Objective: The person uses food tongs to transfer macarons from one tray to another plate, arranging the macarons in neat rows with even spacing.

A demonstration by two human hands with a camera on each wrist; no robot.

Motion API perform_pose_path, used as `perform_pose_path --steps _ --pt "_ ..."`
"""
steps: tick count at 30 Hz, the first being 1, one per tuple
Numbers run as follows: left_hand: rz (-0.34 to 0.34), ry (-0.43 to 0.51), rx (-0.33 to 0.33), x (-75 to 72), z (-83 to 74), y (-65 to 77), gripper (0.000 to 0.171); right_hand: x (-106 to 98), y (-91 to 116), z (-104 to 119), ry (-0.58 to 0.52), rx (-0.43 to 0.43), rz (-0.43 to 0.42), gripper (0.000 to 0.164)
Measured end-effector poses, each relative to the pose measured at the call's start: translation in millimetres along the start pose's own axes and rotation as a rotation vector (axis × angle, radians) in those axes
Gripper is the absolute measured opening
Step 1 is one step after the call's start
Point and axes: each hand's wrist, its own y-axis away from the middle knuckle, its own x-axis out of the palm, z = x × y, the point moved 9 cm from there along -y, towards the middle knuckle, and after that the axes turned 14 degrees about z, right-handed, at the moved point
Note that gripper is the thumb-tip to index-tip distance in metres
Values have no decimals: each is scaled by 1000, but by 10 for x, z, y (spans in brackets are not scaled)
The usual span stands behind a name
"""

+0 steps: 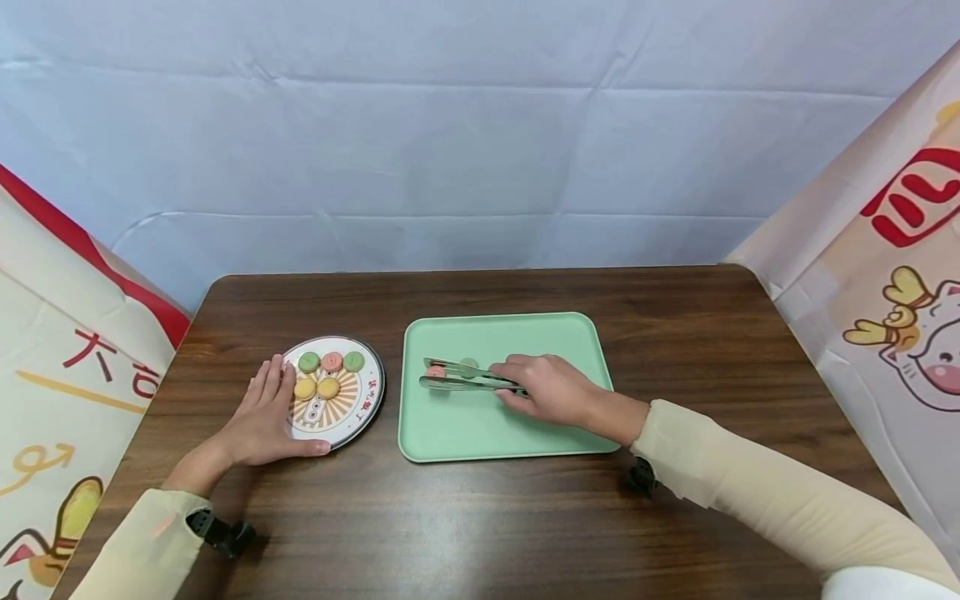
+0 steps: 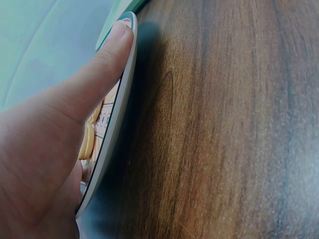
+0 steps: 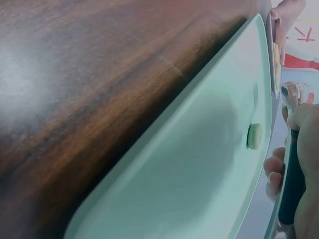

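My right hand (image 1: 551, 387) grips metal tongs (image 1: 472, 379) with dark handles over the pale green tray (image 1: 517, 437). Between the tong tips is a pink macaron (image 1: 435, 372). A green macaron (image 3: 255, 136) lies on the tray, partly covered by the tongs in the head view. My left hand (image 1: 262, 414) rests at the left side of a round white plate (image 1: 352, 425), fingers straight along its edge, the thumb (image 2: 102, 69) across its near rim. The plate bears two green macarons (image 1: 308, 362), a pink one (image 1: 332, 361) between them, and two yellow ones (image 1: 327, 387) below.
Plate and tray stand side by side on a dark wooden table (image 1: 465, 533), with a strip of wood between them. A pale cloth (image 1: 450, 150) hangs behind the table's far edge. Printed cloths (image 1: 900, 317) hang at both sides.
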Motion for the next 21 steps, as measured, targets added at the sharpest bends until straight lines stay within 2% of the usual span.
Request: perform_pose_path --steps 12,21 --pt "3 -5 -6 -17 -37 14 142 2 -107 65 12 -13 5 28" --pt "-46 25 31 -18 -19 27 142 51 -212 101 7 -7 25 29"
